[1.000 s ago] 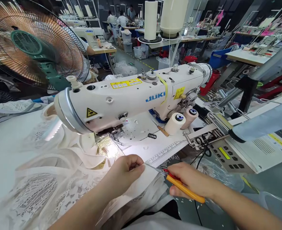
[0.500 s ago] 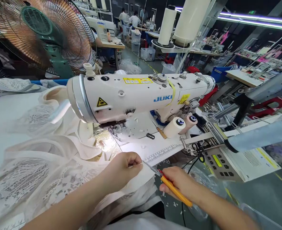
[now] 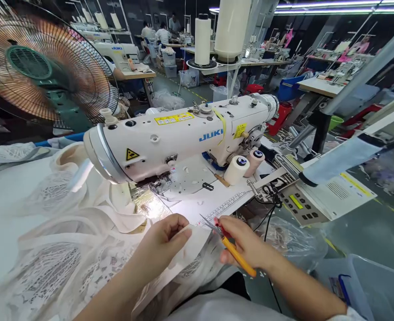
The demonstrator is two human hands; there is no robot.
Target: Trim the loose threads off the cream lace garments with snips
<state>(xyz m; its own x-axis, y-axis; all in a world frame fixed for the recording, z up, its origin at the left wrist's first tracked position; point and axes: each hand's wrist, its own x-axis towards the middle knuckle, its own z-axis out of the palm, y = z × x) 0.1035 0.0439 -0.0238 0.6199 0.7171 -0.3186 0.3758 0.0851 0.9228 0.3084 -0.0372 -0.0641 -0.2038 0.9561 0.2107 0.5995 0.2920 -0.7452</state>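
soft cream lace fabric (image 3: 59, 263) lies rumpled; the left hand (image 3: 163, 243) pinches its edge, fingers curled, while the right hand (image 3: 247, 245) grips slim orange-handled snips (image 3: 232, 249).

A dim factory hall stretches back, lit by long bright tube lights (image 3: 334, 5) along the dark ceiling at upper right. Rows of light-topped wooden worktables (image 3: 320, 87) carry white sewing machines, with seated workers (image 3: 163, 33) at the far end. A green-bodied fan with a round black wire cage (image 3: 43, 76) stands left, over a grey-green floor (image 3: 377, 236).
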